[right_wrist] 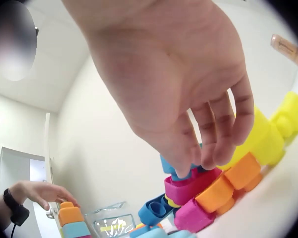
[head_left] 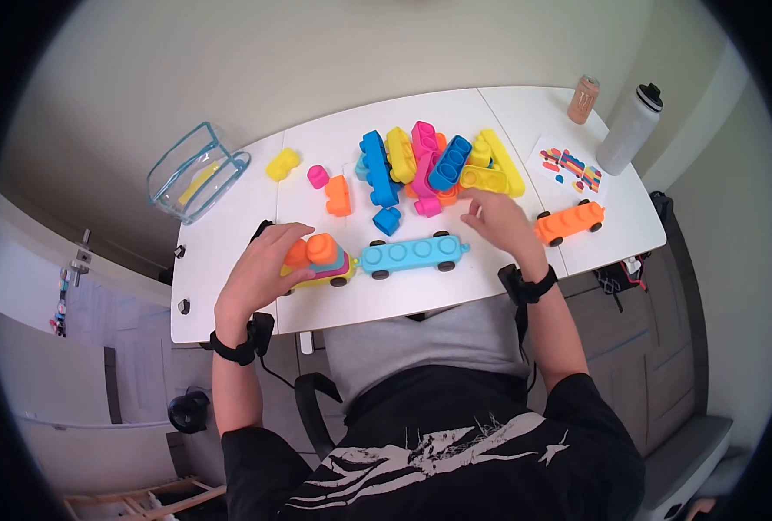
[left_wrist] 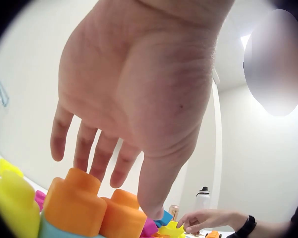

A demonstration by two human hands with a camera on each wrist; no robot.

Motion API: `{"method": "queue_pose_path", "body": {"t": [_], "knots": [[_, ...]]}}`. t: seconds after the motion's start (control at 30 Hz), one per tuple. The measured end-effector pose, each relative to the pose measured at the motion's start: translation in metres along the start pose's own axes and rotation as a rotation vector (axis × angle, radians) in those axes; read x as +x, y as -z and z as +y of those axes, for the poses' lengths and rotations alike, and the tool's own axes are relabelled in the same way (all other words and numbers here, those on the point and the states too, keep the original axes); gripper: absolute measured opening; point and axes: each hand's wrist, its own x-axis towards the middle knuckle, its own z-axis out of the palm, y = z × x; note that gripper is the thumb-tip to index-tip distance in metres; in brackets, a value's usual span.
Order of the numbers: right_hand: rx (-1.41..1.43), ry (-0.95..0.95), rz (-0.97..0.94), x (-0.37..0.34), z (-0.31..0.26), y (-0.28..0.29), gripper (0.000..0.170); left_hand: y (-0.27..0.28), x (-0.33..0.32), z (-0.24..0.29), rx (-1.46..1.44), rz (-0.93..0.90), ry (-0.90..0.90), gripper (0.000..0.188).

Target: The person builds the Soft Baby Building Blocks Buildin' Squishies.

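My left hand is beside and partly over the orange blocks stacked on a small car at the table's left. In the left wrist view, the fingers of that hand hang spread behind two orange blocks, thumb apart. My right hand hovers at the near right edge of the block pile, fingers loosely bent by a yellow block. Seen from the right wrist, this hand hangs over a magenta block; whether its fingertips touch anything, I cannot tell. A light-blue wheeled car lies between both hands.
An orange wheeled car stands at the right, near a picture card, a can and a bottle. A clear case lies at the left. Loose yellow, pink and orange blocks lie left of the pile.
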Motion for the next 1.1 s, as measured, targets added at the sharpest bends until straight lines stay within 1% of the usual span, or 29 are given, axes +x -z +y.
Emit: {"method": "queue_pose_path", "body": {"t": [0.03, 0.1, 0.17, 0.2, 0.27, 0.4, 0.5, 0.57, 0.7, 0.87, 1.0, 1.07, 1.1], "knots": [[0.014, 0.035, -0.031, 0.002, -0.004, -0.007, 0.032, 0.001, -0.001, 0.001, -0.001, 0.004, 0.004, 0.066], [-0.038, 0.049, -0.049, 0.011, -0.012, -0.017, 0.034, 0.002, 0.000, 0.005, -0.027, -0.048, 0.060, 0.066], [-0.207, 0.021, -0.053, 0.021, -0.009, -0.030, 0.032, 0.000, -0.001, 0.005, -0.029, -0.031, 0.039, 0.065], [-0.210, 0.021, -0.045, 0.026, -0.003, -0.038, 0.032, -0.001, -0.002, 0.004, -0.031, -0.016, 0.022, 0.065], [-0.358, 0.005, -0.029, 0.038, 0.004, -0.050, 0.027, -0.004, -0.003, 0.005, -0.034, 0.001, 0.019, 0.065], [-0.345, 0.029, 0.025, 0.040, 0.001, -0.049, 0.021, -0.006, -0.004, 0.008, -0.044, 0.014, 0.026, 0.064], [-0.284, -0.006, 0.022, 0.034, -0.017, -0.028, 0.022, -0.007, -0.006, 0.005, -0.033, 0.035, -0.009, 0.064], [-0.177, 0.067, 0.070, 0.033, -0.022, -0.017, 0.020, -0.008, -0.007, 0.002, -0.028, 0.049, -0.023, 0.064], [-0.162, 0.092, 0.095, 0.034, -0.033, 0.005, 0.022, -0.008, -0.008, 0.003, -0.012, 0.072, -0.051, 0.065], [-0.184, 0.175, 0.018, 0.037, -0.049, 0.039, 0.021, -0.012, -0.008, 0.002, -0.007, 0.092, -0.058, 0.066], [-0.175, 0.215, 0.024, 0.039, -0.056, 0.056, 0.021, -0.017, -0.007, 0.004, 0.004, 0.099, -0.056, 0.067], [-0.047, 0.213, 0.006, 0.040, -0.057, 0.066, 0.022, -0.019, -0.007, 0.007, 0.000, 0.102, -0.051, 0.067], [-0.048, 0.214, 0.004, 0.039, -0.058, 0.070, 0.022, -0.019, -0.007, 0.007, -0.004, 0.105, -0.046, 0.068]]}}
